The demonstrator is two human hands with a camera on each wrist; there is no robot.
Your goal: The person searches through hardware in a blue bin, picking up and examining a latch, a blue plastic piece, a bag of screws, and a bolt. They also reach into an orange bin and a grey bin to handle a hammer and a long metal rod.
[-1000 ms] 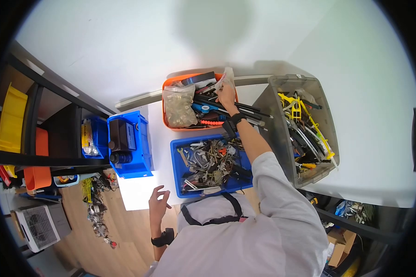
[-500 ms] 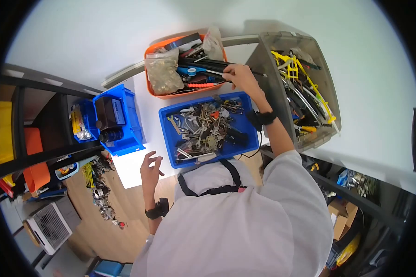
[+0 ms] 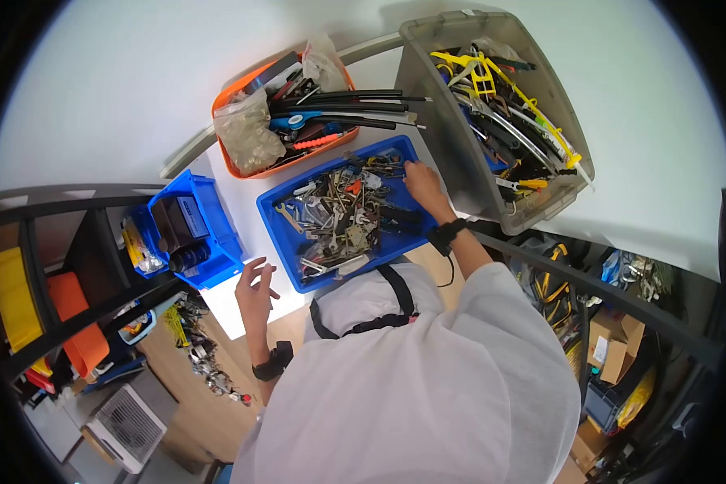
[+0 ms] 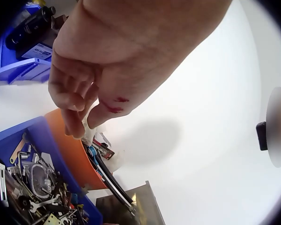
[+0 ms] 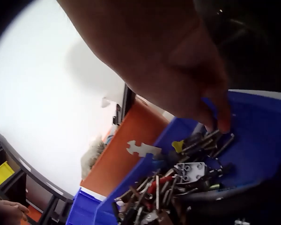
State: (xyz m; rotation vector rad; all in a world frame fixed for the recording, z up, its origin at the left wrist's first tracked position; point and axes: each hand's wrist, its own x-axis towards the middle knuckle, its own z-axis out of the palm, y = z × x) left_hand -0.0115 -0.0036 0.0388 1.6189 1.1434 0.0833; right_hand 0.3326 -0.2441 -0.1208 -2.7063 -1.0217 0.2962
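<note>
My right hand [image 3: 425, 189] reaches down into the far right corner of the blue bin [image 3: 270, 242]. In the right wrist view its fingertips [image 5: 223, 125] point down, close together, right at the ends of several thin metal tools [image 5: 201, 143]; I cannot tell whether they pinch one. Metal odds and ends fill the bin, among them an open-ended wrench [image 3: 287, 218] and a white hinge-like plate [image 5: 191, 172]. My left hand [image 3: 256, 292] hovers near the table's front left edge, fingers loosely curled, holding nothing.
Behind the blue bin, an orange bin [image 3: 227, 153] holds a bag of small parts [image 3: 250, 133] and long black rods [image 3: 355, 106] that jut over its right rim. A grey tub [image 3: 427, 121] of tools stands right. At left is a blue bin [image 3: 226, 242] with a dark bottle [image 3: 189, 258].
My right hand has moved from the plastic bag in the orange bin, past the rod ends, down to the blue bin. The view has turned and shifted. My left hand stays loosely curled.
</note>
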